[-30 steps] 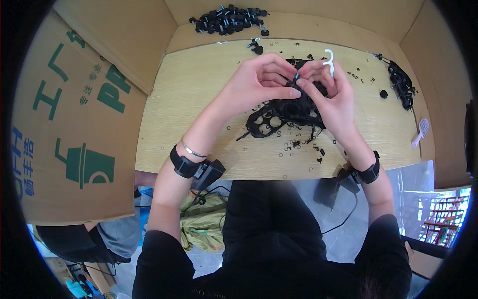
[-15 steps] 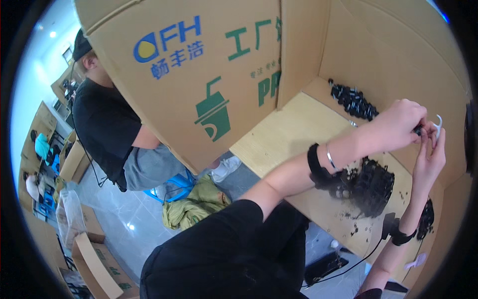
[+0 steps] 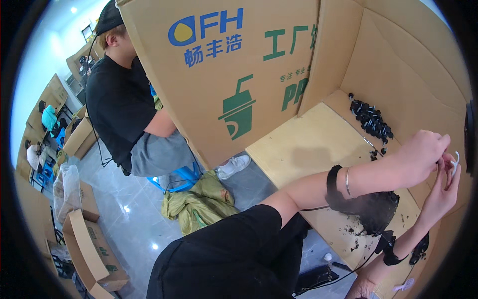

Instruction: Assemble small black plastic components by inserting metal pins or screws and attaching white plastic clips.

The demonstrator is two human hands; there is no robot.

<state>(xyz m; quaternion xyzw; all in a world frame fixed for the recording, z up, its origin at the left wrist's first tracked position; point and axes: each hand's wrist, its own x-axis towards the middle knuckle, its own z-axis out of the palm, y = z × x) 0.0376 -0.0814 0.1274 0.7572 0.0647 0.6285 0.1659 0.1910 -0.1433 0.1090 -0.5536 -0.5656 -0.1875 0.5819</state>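
Observation:
My left hand (image 3: 424, 153), with a silver bangle and a black strap on its arm, reaches across the table to the right side. Its fingers are closed and meet those of my right hand (image 3: 441, 193). Whatever sits between the fingertips is small, dark and mostly hidden. A white curved, hook-like piece (image 3: 455, 163) sticks up from the closed fingers of my right hand. Below my left forearm lies a dark heap of small black parts (image 3: 381, 212), partly covered by the arm. Beyond the hands is a pile of black knobs with metal pins (image 3: 371, 119).
Cardboard walls (image 3: 398, 65) enclose the wooden table (image 3: 291, 134) at the back and sides. Small rings and bits (image 3: 356, 241) are scattered near its front edge. A person in black (image 3: 117, 99) sits left of the cardboard panel. A green sack (image 3: 199, 202) and open carton (image 3: 89, 249) lie on the floor.
The whole view has shifted, so the table sits further right and lower. Both hands have come slightly nearer, still together. The small dark thing between them shows less now.

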